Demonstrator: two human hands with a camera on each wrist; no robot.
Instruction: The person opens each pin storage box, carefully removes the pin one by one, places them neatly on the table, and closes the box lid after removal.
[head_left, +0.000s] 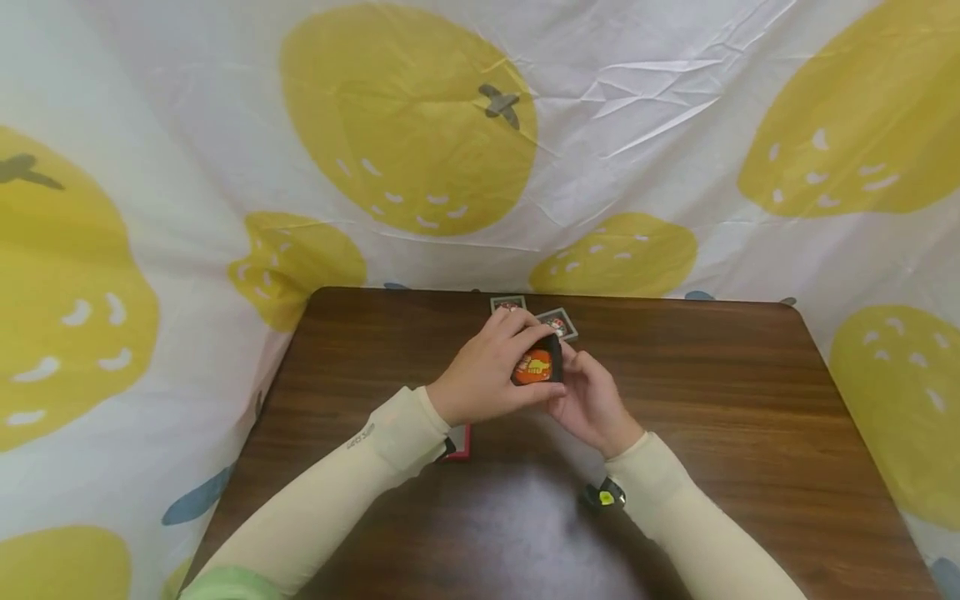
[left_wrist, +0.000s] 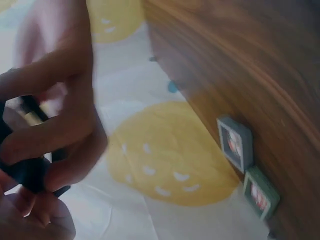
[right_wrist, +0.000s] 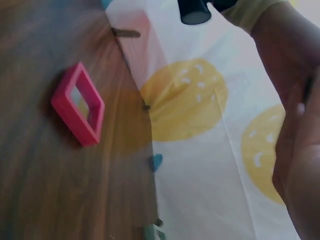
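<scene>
My left hand (head_left: 487,364) grips a small black square frame (head_left: 557,362) with an orange and yellow picture in it, fingers over the top and thumb along the lower edge. My right hand (head_left: 592,400) holds the same frame at its right side, its fingertips partly hidden behind it. Both hands hold the frame above the table. In the left wrist view, curled fingers (left_wrist: 45,135) wrap the dark frame, with other fingertips touching it from below. The right wrist view shows only part of the right hand (right_wrist: 305,165), and the frame is hidden there.
Two small frames, one grey (left_wrist: 247,150) and one green (left_wrist: 272,192), lie near the table's far edge, just beyond the hands. A pink-red frame (right_wrist: 75,120) lies on the brown wooden table (head_left: 750,417), partly under the left wrist. A lemon-print cloth (head_left: 420,267) hangs around the table.
</scene>
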